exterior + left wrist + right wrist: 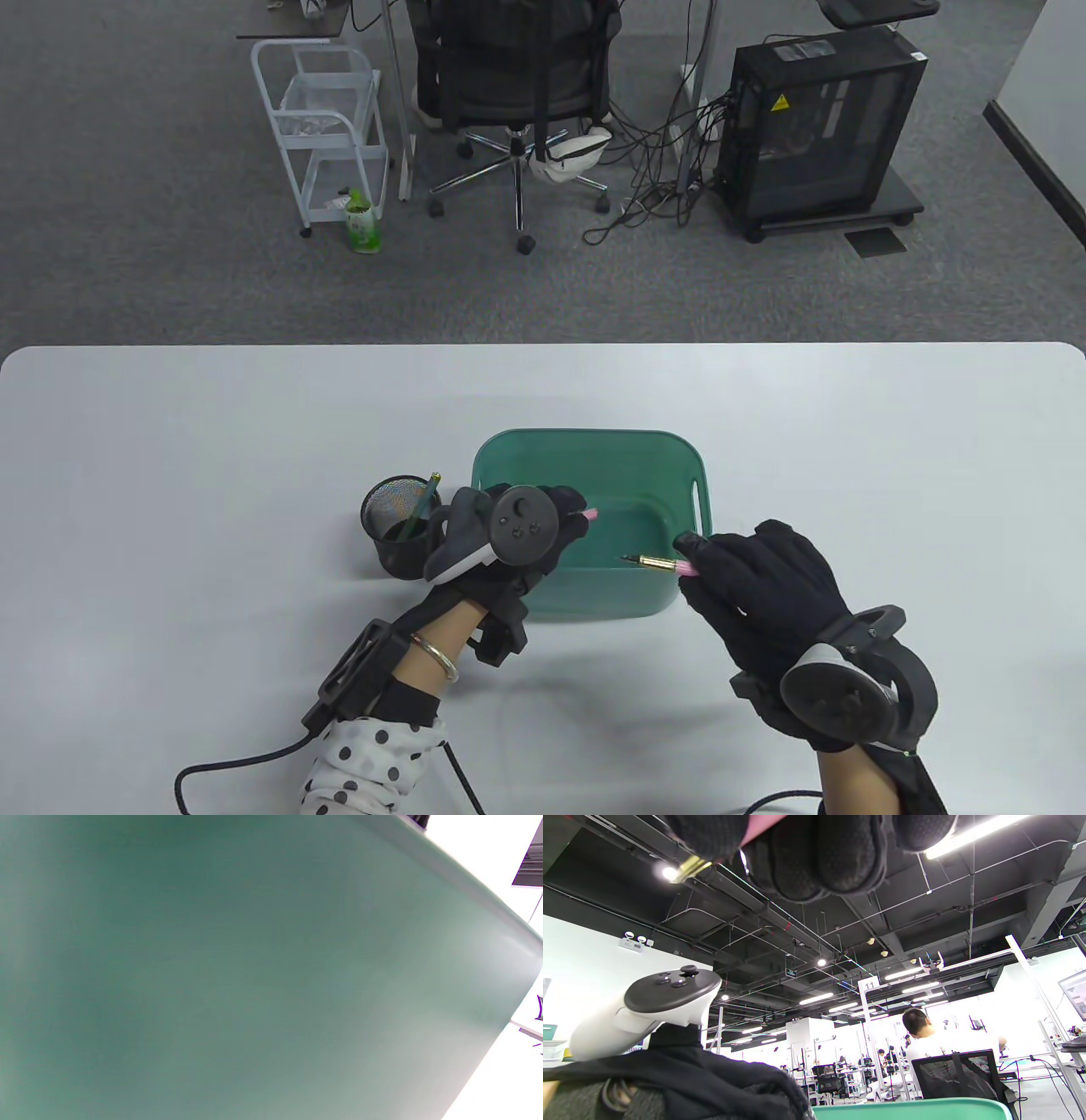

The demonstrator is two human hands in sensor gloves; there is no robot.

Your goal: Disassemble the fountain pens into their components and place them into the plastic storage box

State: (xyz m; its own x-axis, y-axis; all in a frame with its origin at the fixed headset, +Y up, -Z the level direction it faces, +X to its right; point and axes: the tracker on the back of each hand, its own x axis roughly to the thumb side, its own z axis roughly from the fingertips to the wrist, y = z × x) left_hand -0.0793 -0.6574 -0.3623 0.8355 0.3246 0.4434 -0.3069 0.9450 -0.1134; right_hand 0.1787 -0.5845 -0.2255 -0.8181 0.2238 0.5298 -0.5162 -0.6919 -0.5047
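The green plastic storage box (pixel 594 441) stands at the middle of the white table. My left hand (pixel 570 514) hovers over the box's left rim and grips a pink pen part (pixel 589 514), of which only the tip pokes out. My right hand (pixel 697 553) is at the box's front right corner, pinching the pink grip section with its gold nib (pixel 652 562) pointing left over the box. The left wrist view is filled by the box wall (pixel 254 967). In the right wrist view my fingers (pixel 818 853) curl round the pink and gold pen part (pixel 689 866).
A black mesh pen cup (pixel 397 528) with a green pen (pixel 422 508) stands just left of the box, beside my left hand. Glove cables trail along the table's front edge. A chair, a cart and a computer case stand on the floor beyond the table.
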